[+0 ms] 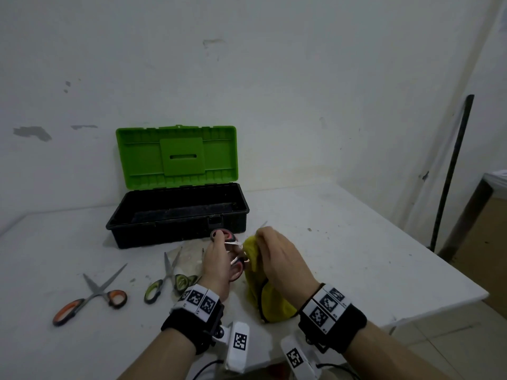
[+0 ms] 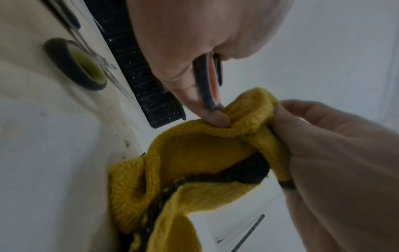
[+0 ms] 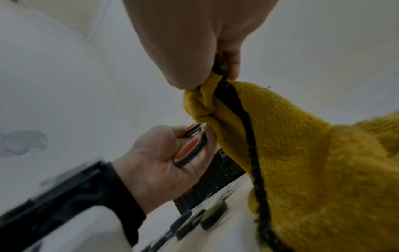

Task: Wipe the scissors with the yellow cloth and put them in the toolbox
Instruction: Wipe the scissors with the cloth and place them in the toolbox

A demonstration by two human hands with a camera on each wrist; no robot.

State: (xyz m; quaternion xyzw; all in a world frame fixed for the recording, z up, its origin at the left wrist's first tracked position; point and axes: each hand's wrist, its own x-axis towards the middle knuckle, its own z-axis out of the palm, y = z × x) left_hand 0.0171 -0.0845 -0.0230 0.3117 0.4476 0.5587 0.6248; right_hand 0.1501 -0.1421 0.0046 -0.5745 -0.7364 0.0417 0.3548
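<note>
My left hand (image 1: 218, 260) grips a pair of scissors by their red-and-black handles (image 1: 236, 270), held above the table in front of the toolbox. In the right wrist view the handle loop (image 3: 187, 150) lies across the left palm (image 3: 155, 163). My right hand (image 1: 278, 255) pinches the yellow cloth (image 1: 270, 300) bunched around the blades, and only a blade tip (image 1: 264, 224) pokes out beyond the fingers. The cloth (image 2: 194, 153) hangs down to the table. The toolbox (image 1: 178, 215) stands open behind, its green lid (image 1: 175, 156) upright and its black tray showing nothing inside.
Orange-handled scissors (image 1: 90, 294) lie open on the white table (image 1: 356, 242) at the left. Two green-handled pairs (image 1: 162, 278) lie beside my left wrist on a crumpled sheet. A dark pole (image 1: 452, 171) leans on the wall at the right, past the table's edge.
</note>
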